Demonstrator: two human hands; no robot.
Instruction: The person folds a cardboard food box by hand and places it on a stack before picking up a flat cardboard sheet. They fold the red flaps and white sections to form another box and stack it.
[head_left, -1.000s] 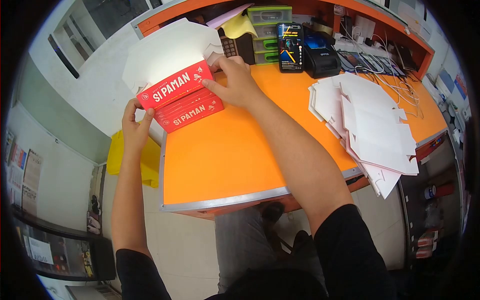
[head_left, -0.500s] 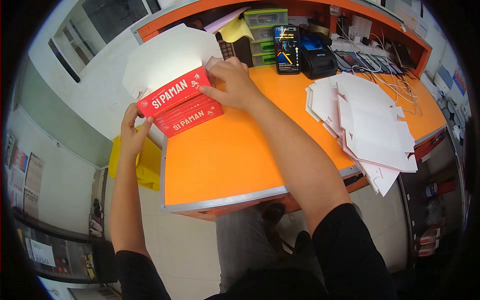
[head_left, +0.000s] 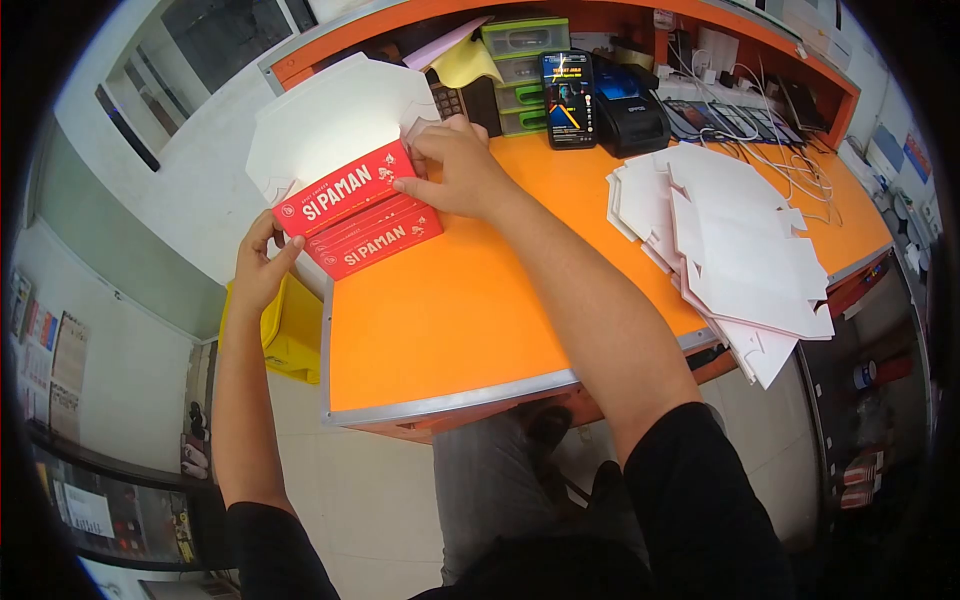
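A red cardboard box (head_left: 345,188) printed "SI PAMAN" stands with its white lid flap raised behind it. It rests at the top of several stacked red boxes (head_left: 378,243) on the left side of the orange table. My left hand (head_left: 265,260) grips its left corner, thumb on the red front panel and fingers at the side. At the right corner, my right hand (head_left: 455,168) pinches the box, its thumb against the front panel and its fingers partly hidden behind the side flap.
Flat white cardboard blanks (head_left: 745,240) lie stacked on the right of the orange table (head_left: 450,320). A phone (head_left: 569,100) stands at the back beside a black printer (head_left: 630,125), green-framed drawers (head_left: 522,70) and tangled cables (head_left: 780,150). A yellow bin (head_left: 292,330) stands left of the table.
Both hands keep hold of the box at its corners. Only a slight shift of the view and hands shows; the box's position is nearly the same.
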